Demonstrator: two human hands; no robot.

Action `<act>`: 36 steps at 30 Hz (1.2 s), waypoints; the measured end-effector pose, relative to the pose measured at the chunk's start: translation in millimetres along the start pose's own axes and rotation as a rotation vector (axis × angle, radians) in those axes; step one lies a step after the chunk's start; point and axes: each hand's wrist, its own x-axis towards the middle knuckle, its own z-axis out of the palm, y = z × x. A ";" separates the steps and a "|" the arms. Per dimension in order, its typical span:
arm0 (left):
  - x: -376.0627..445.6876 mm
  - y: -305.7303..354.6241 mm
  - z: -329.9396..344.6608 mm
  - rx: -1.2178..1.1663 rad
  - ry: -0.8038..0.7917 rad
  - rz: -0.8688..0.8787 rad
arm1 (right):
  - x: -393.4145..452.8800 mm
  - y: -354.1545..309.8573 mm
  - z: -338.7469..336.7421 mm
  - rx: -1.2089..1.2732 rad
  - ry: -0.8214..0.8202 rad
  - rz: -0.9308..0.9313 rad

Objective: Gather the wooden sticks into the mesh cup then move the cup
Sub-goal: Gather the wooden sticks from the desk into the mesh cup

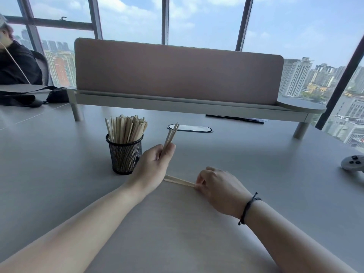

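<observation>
A black mesh cup (124, 157) stands on the grey table (59, 154), packed with several upright wooden sticks (126, 128). Just right of the cup, my left hand (155, 164) holds a small bundle of wooden sticks (171, 134) that point up and away. Two more wooden sticks (178, 180) lie flat on the table between my hands. My right hand (218, 189) pinches their right ends against the tabletop.
A pink desk divider on a raised shelf (177, 71) spans the back of the table. A cable port (190, 128) sits behind the sticks. A grey controller (353, 162) lies at the right edge. A black bag (29, 96) and a seated person (15, 62) are far left.
</observation>
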 end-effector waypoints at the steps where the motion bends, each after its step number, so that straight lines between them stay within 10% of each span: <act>1: -0.6 0.6 0.3 -0.008 -0.004 -0.006 | 0.1 -0.9 -0.5 -0.030 -0.002 -0.011; 26: -7.2 6.6 8.8 -0.218 0.016 -0.132 | 6.3 7.2 12.1 -0.228 0.089 -0.020; 36: -9.8 17.3 11.7 -0.314 0.105 0.002 | 3.5 -8.4 -14.9 1.328 0.213 0.334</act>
